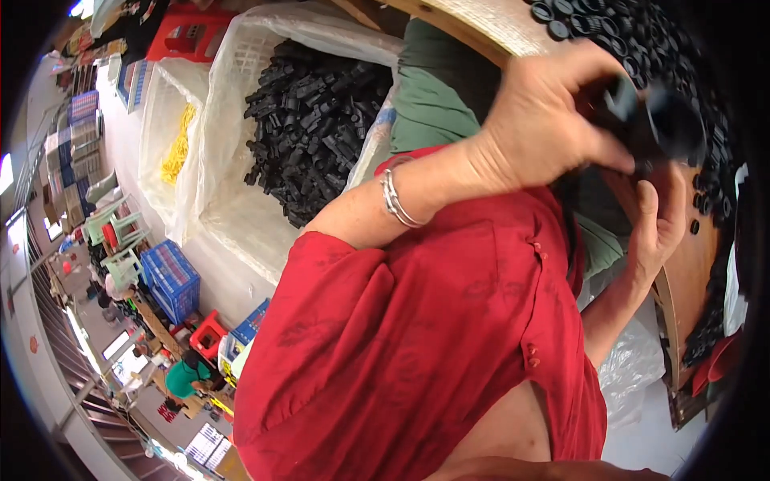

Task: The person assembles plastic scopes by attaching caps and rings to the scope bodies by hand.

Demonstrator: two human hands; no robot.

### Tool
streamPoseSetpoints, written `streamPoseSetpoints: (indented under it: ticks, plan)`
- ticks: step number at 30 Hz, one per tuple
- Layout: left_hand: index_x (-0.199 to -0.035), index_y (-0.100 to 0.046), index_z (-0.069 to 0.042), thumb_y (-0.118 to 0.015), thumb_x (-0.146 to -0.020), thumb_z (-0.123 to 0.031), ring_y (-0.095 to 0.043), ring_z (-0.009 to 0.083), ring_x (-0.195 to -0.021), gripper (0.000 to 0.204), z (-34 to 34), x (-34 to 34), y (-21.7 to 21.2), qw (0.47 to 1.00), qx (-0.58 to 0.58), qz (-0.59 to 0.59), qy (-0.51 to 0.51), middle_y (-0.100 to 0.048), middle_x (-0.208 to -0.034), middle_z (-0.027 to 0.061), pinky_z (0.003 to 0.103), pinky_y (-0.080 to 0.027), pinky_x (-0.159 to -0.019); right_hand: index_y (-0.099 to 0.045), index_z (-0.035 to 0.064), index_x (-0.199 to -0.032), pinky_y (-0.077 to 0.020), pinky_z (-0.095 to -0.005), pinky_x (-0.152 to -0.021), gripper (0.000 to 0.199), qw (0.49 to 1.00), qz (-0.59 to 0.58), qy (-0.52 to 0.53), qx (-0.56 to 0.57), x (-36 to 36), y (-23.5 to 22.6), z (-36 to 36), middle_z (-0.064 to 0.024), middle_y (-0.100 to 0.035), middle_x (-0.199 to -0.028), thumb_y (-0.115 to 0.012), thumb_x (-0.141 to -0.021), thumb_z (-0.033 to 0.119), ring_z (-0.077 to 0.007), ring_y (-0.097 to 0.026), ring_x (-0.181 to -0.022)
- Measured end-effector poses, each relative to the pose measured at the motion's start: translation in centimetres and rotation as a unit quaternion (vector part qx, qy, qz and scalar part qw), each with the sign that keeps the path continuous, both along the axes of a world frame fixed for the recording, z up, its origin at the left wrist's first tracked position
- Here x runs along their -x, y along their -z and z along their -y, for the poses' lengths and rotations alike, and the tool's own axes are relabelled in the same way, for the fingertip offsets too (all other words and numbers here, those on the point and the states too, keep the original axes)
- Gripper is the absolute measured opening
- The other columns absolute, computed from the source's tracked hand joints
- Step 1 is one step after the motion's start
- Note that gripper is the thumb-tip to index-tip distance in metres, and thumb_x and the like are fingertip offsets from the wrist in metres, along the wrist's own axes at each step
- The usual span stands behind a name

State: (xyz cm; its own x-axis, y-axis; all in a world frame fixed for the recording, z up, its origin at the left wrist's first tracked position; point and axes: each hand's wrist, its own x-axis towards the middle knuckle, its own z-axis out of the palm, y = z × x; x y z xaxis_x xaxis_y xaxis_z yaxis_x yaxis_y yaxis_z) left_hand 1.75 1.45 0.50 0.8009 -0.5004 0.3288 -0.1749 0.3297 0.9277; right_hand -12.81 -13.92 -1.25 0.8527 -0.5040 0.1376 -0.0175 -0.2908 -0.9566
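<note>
Black plastic binoculars, smeared by motion, are held up over the edge of the wooden table at the upper right. My left hand, with silver bangles on the wrist, wraps its thumb and fingers round one barrel. From below, my right hand reaches up to the other barrel. Its fingertips go behind the lower rim and its thumb tip comes close under it; the exact contact is hard to see. Behind the binoculars, many small round black caps lie loose on the table.
A large sack lined with clear plastic stands at my left, heaped with black plastic pieces. Beside it, a smaller bag holds yellow cords. Further off are a red stool, blue crates and a person in green.
</note>
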Motion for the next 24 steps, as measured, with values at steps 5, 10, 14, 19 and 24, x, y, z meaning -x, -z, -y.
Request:
streamPoseSetpoints:
  ticks: [5, 10, 14, 19, 24]
  plan:
    - [-0.085, -0.062, -0.003, -0.072, -0.074, -0.003, -0.060, 0.0110, -0.067, 0.015, -7.8, -8.1, 2.3, 0.960, 0.042, -0.173, -0.215, -0.064, -0.078, 0.0032, 0.027, -0.052, -0.060, -0.057, -0.0029, -0.118, -0.0474, -0.0298, -0.093, 0.026, 0.998, 0.025, 0.054, -0.003, 0.3, -0.2, 0.4, -0.0122, -0.063, -0.113, -0.050, -0.094, 0.004, -0.0186, -0.061, -0.101]
    - [-0.110, -0.057, -0.004, -0.068, -0.085, -0.015, -0.058, 0.0273, -0.094, 0.030, -23.6, -15.0, 14.8, 0.824, 0.088, -0.389, -0.403, -0.060, -0.109, 0.0081, 0.044, -0.050, -0.080, -0.061, -0.0029, -0.107, -0.0471, -0.0248, -0.086, 0.018, 0.997, 0.001, 0.067, -0.035, -0.6, -0.4, -1.6, -0.0079, -0.064, -0.099, -0.051, -0.091, -0.002, -0.0130, -0.060, -0.092]
    - [-0.078, -0.066, -0.002, -0.074, -0.078, -0.013, -0.063, 0.0282, -0.072, 0.014, -32.2, -12.2, 23.1, 0.655, -0.382, -0.484, -0.437, -0.064, -0.076, 0.0090, 0.047, -0.049, -0.057, -0.062, -0.0041, -0.102, -0.0479, -0.0240, -0.081, 0.015, 0.997, 0.008, 0.063, -0.042, -0.8, -1.1, -1.8, -0.0087, -0.064, -0.095, -0.053, -0.090, -0.003, -0.0129, -0.061, -0.087]
    - [-0.107, -0.060, 0.004, -0.076, -0.070, -0.008, -0.058, 0.0286, -0.101, 0.042, -23.3, -14.7, 15.7, 0.769, -0.390, -0.026, -0.506, -0.063, -0.110, 0.0163, 0.036, -0.043, -0.093, -0.063, -0.0042, -0.096, -0.0486, -0.0232, -0.074, 0.012, 0.994, 0.017, 0.103, -0.038, -0.8, -0.7, -2.1, -0.0083, -0.065, -0.090, -0.056, -0.087, -0.003, -0.0132, -0.062, -0.081]
    - [-0.104, -0.061, 0.002, -0.072, -0.076, -0.005, -0.053, 0.0305, -0.112, 0.031, -7.3, -16.2, 0.1, 0.803, -0.272, 0.357, -0.391, -0.057, -0.118, 0.0158, 0.038, -0.041, -0.097, -0.064, -0.0018, -0.090, -0.0482, -0.0239, -0.064, 0.008, 0.991, 0.039, 0.127, 0.011, -1.8, -0.5, -2.2, -0.0094, -0.066, -0.082, -0.058, -0.085, -0.004, -0.0151, -0.063, -0.072]
